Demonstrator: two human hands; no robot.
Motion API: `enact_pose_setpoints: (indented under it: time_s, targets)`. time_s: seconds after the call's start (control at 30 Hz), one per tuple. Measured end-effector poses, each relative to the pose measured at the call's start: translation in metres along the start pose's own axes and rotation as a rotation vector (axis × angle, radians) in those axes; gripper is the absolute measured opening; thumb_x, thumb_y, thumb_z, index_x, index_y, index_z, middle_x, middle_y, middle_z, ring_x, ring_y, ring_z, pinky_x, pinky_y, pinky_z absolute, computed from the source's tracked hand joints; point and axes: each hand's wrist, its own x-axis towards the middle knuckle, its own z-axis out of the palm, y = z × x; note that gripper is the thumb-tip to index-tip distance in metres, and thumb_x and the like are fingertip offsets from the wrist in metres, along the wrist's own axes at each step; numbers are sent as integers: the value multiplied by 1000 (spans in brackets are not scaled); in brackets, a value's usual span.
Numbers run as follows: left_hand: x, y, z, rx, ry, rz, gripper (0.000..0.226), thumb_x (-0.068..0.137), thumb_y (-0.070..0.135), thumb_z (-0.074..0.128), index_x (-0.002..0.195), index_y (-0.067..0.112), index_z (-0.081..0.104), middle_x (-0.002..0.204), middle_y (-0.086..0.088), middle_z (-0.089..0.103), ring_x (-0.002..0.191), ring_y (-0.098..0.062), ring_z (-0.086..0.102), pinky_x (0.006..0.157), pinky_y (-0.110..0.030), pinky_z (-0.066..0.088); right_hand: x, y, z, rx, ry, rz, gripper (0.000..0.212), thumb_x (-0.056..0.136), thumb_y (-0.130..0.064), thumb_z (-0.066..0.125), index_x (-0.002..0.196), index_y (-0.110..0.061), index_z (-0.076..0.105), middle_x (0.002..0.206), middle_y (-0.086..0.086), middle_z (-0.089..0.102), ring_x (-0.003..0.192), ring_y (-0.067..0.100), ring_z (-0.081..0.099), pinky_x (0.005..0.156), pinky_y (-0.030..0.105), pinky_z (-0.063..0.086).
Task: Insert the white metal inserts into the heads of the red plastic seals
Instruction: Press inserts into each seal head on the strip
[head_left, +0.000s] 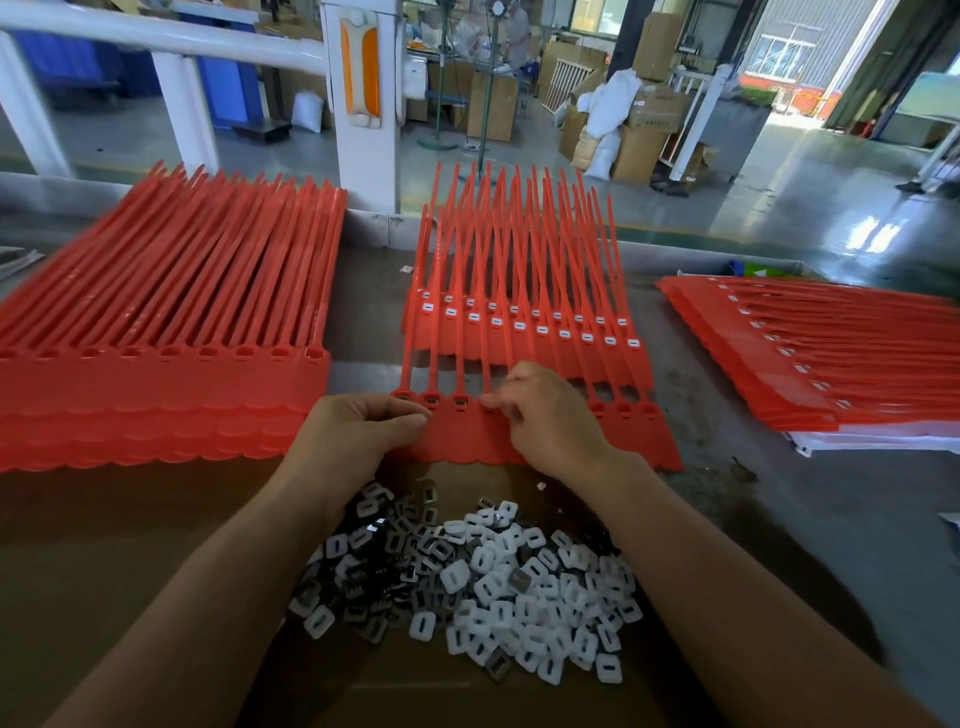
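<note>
Now the left hand (358, 436) pinches the red seal strip (467, 449) lying crosswise on the desk (753, 545), the right hand (550, 415), curled on something I cannot make out, nearest its next head.

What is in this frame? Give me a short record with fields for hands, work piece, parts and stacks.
left hand: fingers curled, tips pinched at the near strip of red plastic seals, by its left heads
right hand: fingers curled over the same strip's middle heads
in fingers: hidden
parts: heap of white square inserts on brown cardboard
left stack: red seals, heads empty
right stack: red seals, white inserts fitted
</note>
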Motion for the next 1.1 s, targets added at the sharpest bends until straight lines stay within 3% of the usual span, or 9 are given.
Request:
enact_pose_setpoints:
  time_s: [0.2, 0.3, 0.47, 0.6, 0.77, 0.93, 1.0, 1.1]
  targets:
    - [1, -1, 1, 11, 10, 4, 11, 81, 11, 65, 74, 14, 73, 78, -8, 72, 75, -23, 69, 70, -33, 55, -3, 1, -5, -18, -72, -29, 42, 89, 5, 45, 124, -12, 58, 113, 3, 53, 106, 18, 47, 93, 32, 42]
    - [1, -2, 1, 42, 28, 19, 11, 80, 13, 66, 73, 17, 73, 78, -2, 72, 75, -15, 68, 64, -23, 50, -4, 2, -9, 21, -93, -28, 41, 91, 5, 43, 125, -11, 57, 117, 5, 53, 109, 19, 47, 95, 32, 41]
    - [2, -2, 1, 41, 31, 20, 11, 80, 14, 66, 73, 18, 73, 75, 1, 72, 66, -8, 67, 51, -13, 47, -8, 4, -6, -109, -128, -93, 45, 92, 2, 42, 134, -14, 49, 124, 2, 47, 115, 17, 40, 94, 24, 34]
    - [1, -2, 2, 33, 33, 17, 12, 80, 13, 66, 72, 17, 73, 74, 0, 72, 68, -11, 67, 56, -17, 49, -7, 6, -7, 68, -103, 13, 39, 95, -3, 41, 131, -15, 52, 125, 0, 47, 119, 13, 39, 92, 13, 24]
    - [2, -2, 2, 12, 28, 9, 11, 80, 12, 65, 73, 16, 73, 72, -1, 71, 60, -6, 66, 46, -10, 46, -6, 4, -10, 96, -139, 36, 38, 95, -3, 42, 129, -15, 54, 125, 0, 47, 119, 13, 41, 93, 16, 28]
    - [0, -1, 1, -28, 14, 5, 11, 81, 8, 65, 74, 13, 73, 69, -2, 71, 56, -8, 66, 45, -11, 46, -14, 2, -29, 258, -122, 37, 23, 90, -9, 56, 107, -19, 67, 110, -10, 62, 104, 1, 53, 88, 14, 35]
    - [0, 0, 2, -35, 15, 6, 10, 80, 8, 65, 74, 11, 72, 68, -3, 71, 55, -8, 66, 45, -12, 46, -22, -2, -38, 313, -266, -7, 18, 86, -13, 63, 89, -31, 66, 91, -24, 61, 88, -11, 57, 80, 9, 40]
    - [0, 0, 2, -54, 9, 3, 9, 80, 7, 64, 75, 9, 72, 66, -4, 71, 53, -8, 65, 44, -12, 46, -34, -7, -45, 313, -494, -60, 25, 82, -13, 67, 78, -36, 61, 75, -25, 60, 72, -17, 57, 67, 1, 42]
